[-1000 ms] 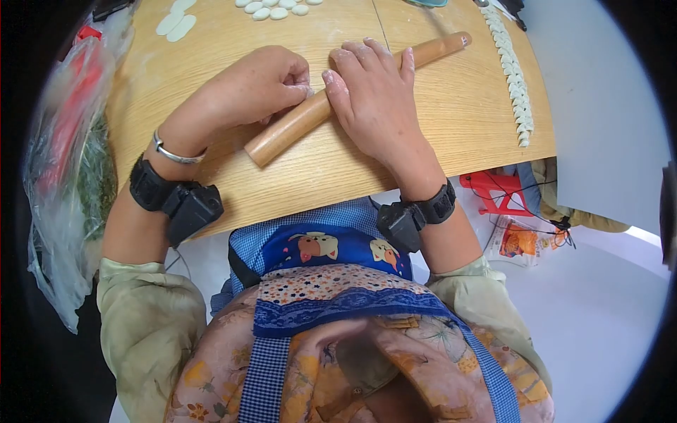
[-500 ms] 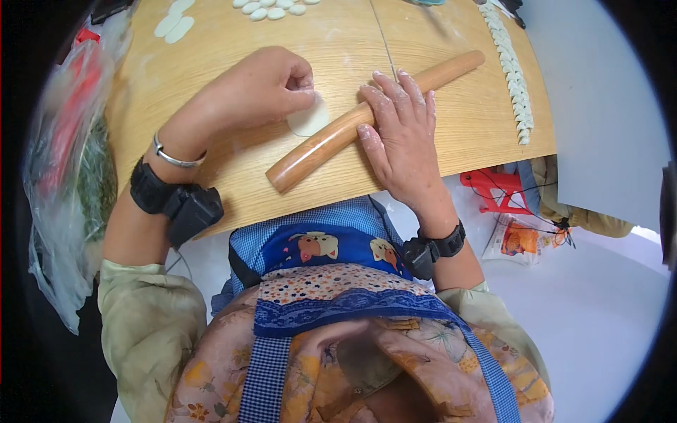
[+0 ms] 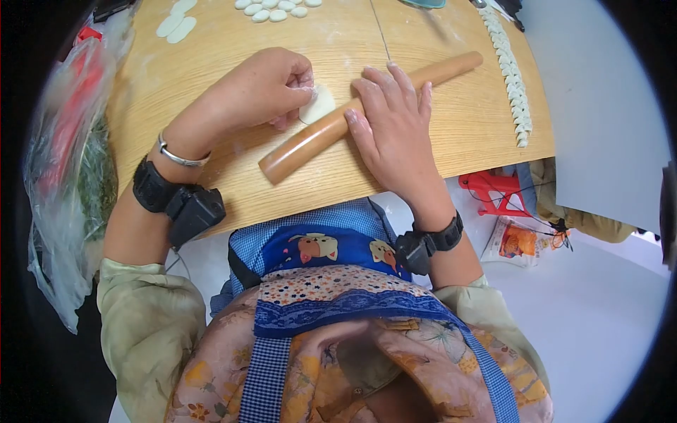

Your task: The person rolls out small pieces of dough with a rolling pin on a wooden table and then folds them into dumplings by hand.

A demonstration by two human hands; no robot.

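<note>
My left hand (image 3: 266, 86) is closed, pinching the left edge of a thin round dough wrapper (image 3: 319, 104) that lies on the wooden table. Just in front of the wrapper, a wooden rolling pin (image 3: 303, 148) lies at a slant, its far end pointing to the upper right. My right hand (image 3: 396, 134) rests flat over the middle of the pin with its fingers stretched out and floury. The thumb lies along the pin's near side. Part of the wrapper is hidden by my left fingertips.
Several rolled wrappers (image 3: 178, 25) and several small dough pieces (image 3: 270, 10) lie at the back of the table (image 3: 211, 190). A long row of shaped dough pieces (image 3: 509, 77) runs along the right side. A plastic bag (image 3: 67, 162) hangs at left; a red stool (image 3: 496, 192) stands below right.
The rolling pin has shifted slightly left and towards the back under my right hand. The wrapper shows farther right and a little higher. My left hand still pinches it.
</note>
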